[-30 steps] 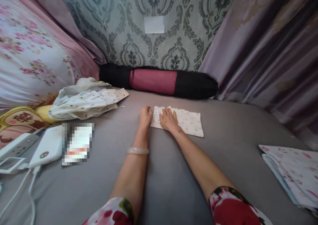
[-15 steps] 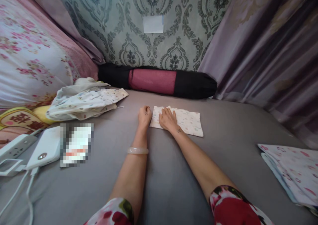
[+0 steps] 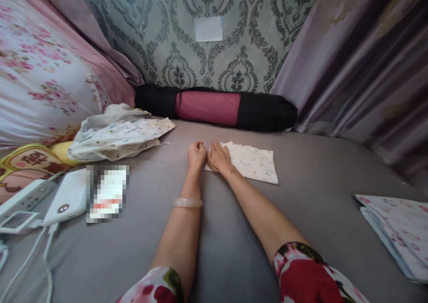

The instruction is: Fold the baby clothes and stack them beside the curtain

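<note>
The folded white printed cloth (image 3: pixel 256 162) lies flat on the grey bed sheet (image 3: pixel 230 249), just in front of the right half of the black-and-pink roll bag (image 3: pixel 207 108), well clear of touching it. It looks thin and woven, so it should be light, soft and limp, not fragile and probably not slippery; the likelier trouble is layers sliding apart or an edge wrinkling. Its short right edge, the one towards the roll bag's right end, is uncovered and would offer a good hold, with thumb above and fingers under all the layers; a palm slid beneath would keep the folds better than a single-corner pinch. The two hands are close beside each other: the right hand (image 3: pixel 219 157) lies spread, palm down, on the cloth's left part, while the left hand (image 3: pixel 197 155) is curled at its left edge, and whether it grips any fabric cannot be told. Farther out, a crumpled printed garment (image 3: pixel 123 136) lies near the roll bag's left end, a white power bank (image 3: pixel 68 196) rests farther forward and left of that end, and a folded floral cloth (image 3: pixel 397 227) lies forward and right of the bag's right end.
</note>
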Demonstrator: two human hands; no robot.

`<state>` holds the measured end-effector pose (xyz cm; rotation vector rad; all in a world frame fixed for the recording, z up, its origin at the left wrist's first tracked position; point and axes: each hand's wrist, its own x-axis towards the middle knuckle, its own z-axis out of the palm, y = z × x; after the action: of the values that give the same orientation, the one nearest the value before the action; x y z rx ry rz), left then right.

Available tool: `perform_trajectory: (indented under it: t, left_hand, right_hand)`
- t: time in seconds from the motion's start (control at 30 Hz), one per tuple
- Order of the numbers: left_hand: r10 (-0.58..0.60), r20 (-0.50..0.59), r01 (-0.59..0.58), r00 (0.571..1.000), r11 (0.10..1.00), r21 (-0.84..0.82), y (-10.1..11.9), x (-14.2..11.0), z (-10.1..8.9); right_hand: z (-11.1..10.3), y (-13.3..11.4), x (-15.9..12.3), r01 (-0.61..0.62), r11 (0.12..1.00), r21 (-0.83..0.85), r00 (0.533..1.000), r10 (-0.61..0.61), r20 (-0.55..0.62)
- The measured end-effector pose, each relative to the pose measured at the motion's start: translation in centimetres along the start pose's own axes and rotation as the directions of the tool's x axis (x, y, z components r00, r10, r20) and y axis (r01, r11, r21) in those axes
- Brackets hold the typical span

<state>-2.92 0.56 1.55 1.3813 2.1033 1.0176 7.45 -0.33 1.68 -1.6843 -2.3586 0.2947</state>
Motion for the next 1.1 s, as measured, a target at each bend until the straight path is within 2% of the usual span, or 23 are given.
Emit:
perform_trajectory:
  t: [0.27, 0.47, 0.67, 0.83, 1.0, 1.1]
  left_hand:
    - [-0.005, -0.002, 0.005, 1.000, 0.999, -0.036, 0.1, 0.1, 0.1]
    - [0.012, -0.039, -0.015, 0.999, 0.997, -0.069, -0.4, 0.5, 0.1]
    - [0.004, -0.047, -0.009, 0.999, 0.995, -0.098, -0.5, 0.5, 0.3]
    - [0.018, -0.048, -0.023, 0.999, 0.994, -0.103, -0.4, 0.4, 0.3]
    - [0.044, -0.072, -0.052, 0.996, 0.993, -0.110, -0.2, 0.4, 0.1]
    - [0.044, -0.086, -0.053, 0.995, 0.992, -0.113, 0.0, 0.5, 0.2]
  right_hand:
    - [-0.1, -0.1, 0.2, -0.013, 1.000, -0.011, 0.999, 0.014, 0.037]
    - [-0.5, -1.7, -1.9, 0.088, 0.996, -0.008, 0.996, -0.088, 0.026]
    - [0.0, -2.2, -3.0, 0.121, 0.992, -0.035, 0.993, -0.121, -0.003]
    - [-0.1, -2.2, -2.9, 0.115, 0.993, -0.028, 0.993, -0.115, 0.005]
    - [-0.7, -1.8, -2.6, 0.100, 0.993, 0.058, 0.992, -0.104, 0.074]
    - [-1.2, -0.9, -2.4, 0.054, 0.997, 0.060, 0.998, -0.055, 0.029]
